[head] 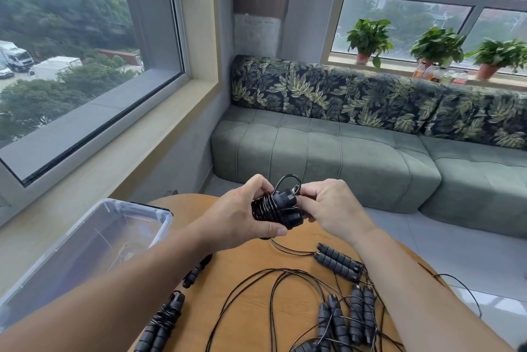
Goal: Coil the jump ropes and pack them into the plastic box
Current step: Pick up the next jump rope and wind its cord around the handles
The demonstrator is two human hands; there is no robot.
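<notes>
My left hand (242,209) grips a black jump rope bundle (275,207), its cord wound round the two handles, held above the round wooden table (256,289). My right hand (330,206) pinches the cord's end loop at the top of the bundle. A clear plastic box (94,240) stands open at the left of the table. One coiled rope (162,320) lies near the front left. Several uncoiled ropes with black ribbed handles (339,263) and tangled cords (285,294) lie on the table's right half.
A green sofa (328,157) with leaf-patterned cushions runs along the wall beyond the table. Potted plants (368,37) line the right windowsill. A large window (85,66) fills the left wall. A loose handle (196,270) lies under my left forearm.
</notes>
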